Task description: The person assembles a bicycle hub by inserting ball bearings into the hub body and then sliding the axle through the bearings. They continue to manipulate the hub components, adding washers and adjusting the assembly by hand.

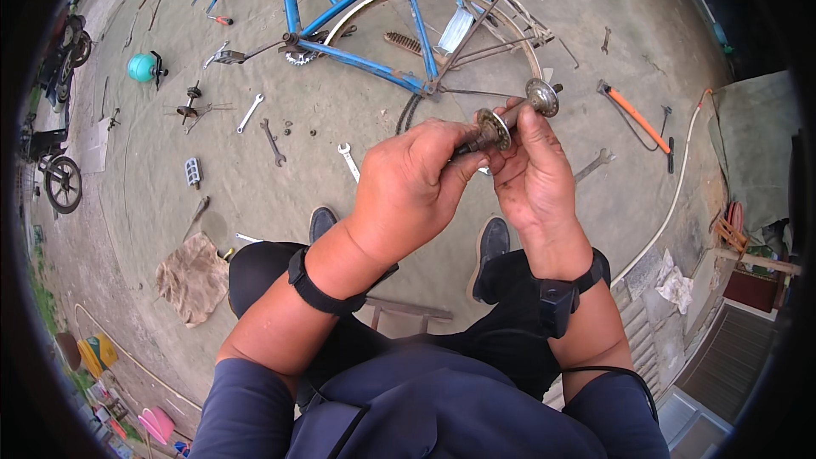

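— Hands, item one: what do they hold?
— Left hand [408, 183] and right hand [534, 172] are both closed on a metal wheel hub [517, 114], raised in front of the seated person's knees. The left grips the axle end below one flange; the right fingers pinch the barrel between the two flanges.
— Item two, the ground around?
— A blue bicycle frame [357, 21] lies on the concrete with a bare rim [518, 25] beside it. Spanners [272, 140] and small nuts are scattered near it. An orange-handled pump [636, 117] lies to the right, a dirty rag [194, 276] to the left.
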Available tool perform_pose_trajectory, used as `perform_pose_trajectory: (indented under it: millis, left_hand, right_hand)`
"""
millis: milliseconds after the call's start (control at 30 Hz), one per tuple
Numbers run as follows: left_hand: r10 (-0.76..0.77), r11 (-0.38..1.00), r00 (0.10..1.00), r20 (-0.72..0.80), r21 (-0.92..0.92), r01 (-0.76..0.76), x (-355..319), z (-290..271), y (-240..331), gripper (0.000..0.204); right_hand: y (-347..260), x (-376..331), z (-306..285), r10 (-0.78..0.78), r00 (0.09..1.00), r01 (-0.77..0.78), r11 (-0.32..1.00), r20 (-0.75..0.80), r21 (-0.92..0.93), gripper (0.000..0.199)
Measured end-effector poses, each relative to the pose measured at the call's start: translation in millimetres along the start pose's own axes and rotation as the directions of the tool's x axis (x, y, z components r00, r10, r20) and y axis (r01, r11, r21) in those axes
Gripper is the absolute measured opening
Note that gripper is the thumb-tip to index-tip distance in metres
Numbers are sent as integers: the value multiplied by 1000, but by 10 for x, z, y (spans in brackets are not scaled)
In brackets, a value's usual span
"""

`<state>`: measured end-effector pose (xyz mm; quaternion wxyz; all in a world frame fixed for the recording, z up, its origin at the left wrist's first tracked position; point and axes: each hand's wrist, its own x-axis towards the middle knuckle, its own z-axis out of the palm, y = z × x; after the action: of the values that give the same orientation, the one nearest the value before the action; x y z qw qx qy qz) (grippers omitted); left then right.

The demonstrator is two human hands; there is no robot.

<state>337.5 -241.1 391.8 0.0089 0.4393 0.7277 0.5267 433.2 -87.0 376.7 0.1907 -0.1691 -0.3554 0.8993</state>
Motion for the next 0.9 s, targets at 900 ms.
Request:
perform_pose_trajectory:
  millis: [900]
  left_hand:
    - [-453,535,739,499,-510,673,32,-69,50,36]
  right_hand:
    - [-73,61,-26,-81,997,80,996,-15,-48,21]
